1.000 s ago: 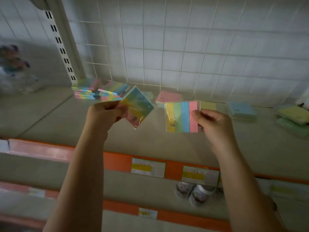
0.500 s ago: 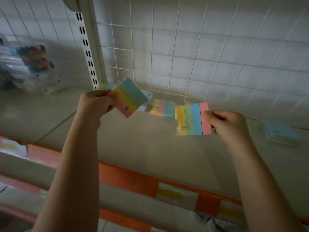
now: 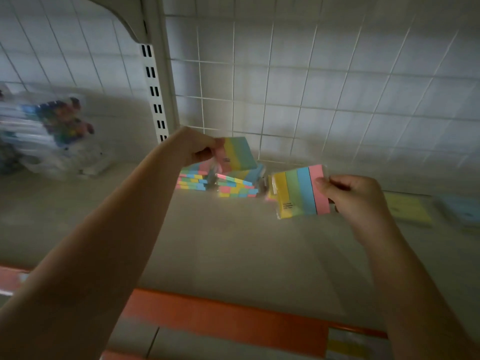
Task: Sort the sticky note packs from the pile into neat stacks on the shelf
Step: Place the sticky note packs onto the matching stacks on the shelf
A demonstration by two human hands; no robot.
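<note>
**Desk:** Evidently two packs are being handled at once in the head view. What is held by which hand?

**Caption:** A striped sticky note pack (image 3: 237, 154) is pinched at its pink corner by the left hand (image 3: 196, 148), fingers curled, and is held tilted just above the multicolour stacks (image 3: 220, 181) at the back of the shelf (image 3: 233, 242). A second four-colour pack (image 3: 300, 192), in clear wrap, is gripped by its pink edge between thumb and curled fingers of the right hand (image 3: 353, 196), raised above the shelf and just right of the stacks.

**Desk:** How much can be judged done?

**Caption:** Several striped packs are seen already layered against the wire grid back (image 3: 311, 100), though the right-hand layers sit askew, so tidying is probably still owed. Both held packs remain to be placed. A yellow pack (image 3: 407, 210) and a blue pack (image 3: 459, 211) are seen lying flat further right, apart from the striped ones. The source pile cannot be made out, so what is left cannot be counted.

**Desk:** Anything else?

**Caption:** A blurred clear bag of coloured items (image 3: 59, 136) is seen at far left, beyond the slotted upright (image 3: 154, 92).
</note>
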